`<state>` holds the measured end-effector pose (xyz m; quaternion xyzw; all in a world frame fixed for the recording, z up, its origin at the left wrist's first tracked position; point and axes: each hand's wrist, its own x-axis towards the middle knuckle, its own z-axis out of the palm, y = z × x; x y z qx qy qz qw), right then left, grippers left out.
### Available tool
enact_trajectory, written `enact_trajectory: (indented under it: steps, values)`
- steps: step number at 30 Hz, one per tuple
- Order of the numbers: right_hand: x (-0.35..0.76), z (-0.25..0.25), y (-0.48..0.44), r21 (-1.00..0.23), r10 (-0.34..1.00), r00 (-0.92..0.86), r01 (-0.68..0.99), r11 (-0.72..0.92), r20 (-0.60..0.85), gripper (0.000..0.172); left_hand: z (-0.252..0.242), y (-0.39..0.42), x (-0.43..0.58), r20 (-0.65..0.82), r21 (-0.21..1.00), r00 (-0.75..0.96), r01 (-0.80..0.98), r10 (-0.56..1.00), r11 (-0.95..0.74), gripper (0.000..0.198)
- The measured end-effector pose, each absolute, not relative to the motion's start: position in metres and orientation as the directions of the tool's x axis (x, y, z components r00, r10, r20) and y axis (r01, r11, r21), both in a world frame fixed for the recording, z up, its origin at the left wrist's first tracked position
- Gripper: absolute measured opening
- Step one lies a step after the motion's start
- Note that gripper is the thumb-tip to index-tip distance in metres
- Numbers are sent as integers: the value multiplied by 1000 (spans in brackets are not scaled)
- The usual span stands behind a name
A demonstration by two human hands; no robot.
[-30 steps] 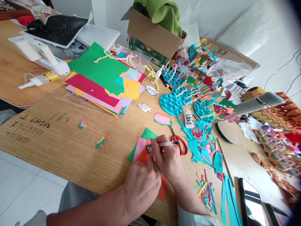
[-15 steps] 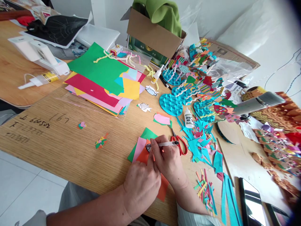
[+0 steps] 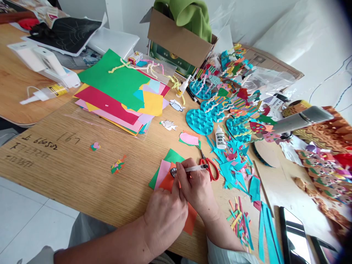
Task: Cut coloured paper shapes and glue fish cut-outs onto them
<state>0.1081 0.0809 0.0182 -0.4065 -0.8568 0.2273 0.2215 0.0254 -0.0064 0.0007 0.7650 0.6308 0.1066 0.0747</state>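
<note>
Right fingers (image 3: 182,173) pinching pen (image 3: 195,168), left fingers (image 3: 175,187) pressing orange paper (image 3: 190,222), forearm (image 3: 121,237) across table edge (image 3: 55,198)

Handwriting on the bench (image 3: 82,179)
Near its left corner, inked digits (image 3: 45,142) read 660502; fainter lines (image 3: 30,156) below are smudged. Print on the green box (image 3: 162,57) is too small.

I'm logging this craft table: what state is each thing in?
Right hand: closed around pen
Left hand: resting on orange paper
Red-handled scissors: lying flat, blades apparently closed
Cardboard box: open, green fabric protruding
Coloured sheets: stacked unevenly, green uppermost
Narrow paper strips: cut, heaped loosely
White paper fish: cut out
</note>
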Motion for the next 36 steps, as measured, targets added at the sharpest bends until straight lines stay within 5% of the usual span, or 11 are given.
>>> enact_trajectory:
  steps: [7,13,24,36]
  values:
    - [108,20,80,-573,798,-574,598,561,182,27,0,-9,26,85,232,163,956,983,-178,33]
    - [108,23,82,-654,848,-396,545,525,352,27,-2,-8,28,198,205,90,970,976,-131,26]
    - [105,14,88,-698,881,-398,555,453,255,26,-8,-3,26,383,197,96,963,919,-182,32]
    - [104,13,91,-744,878,-443,521,418,183,25,-14,-6,29,335,210,82,965,939,-159,32]
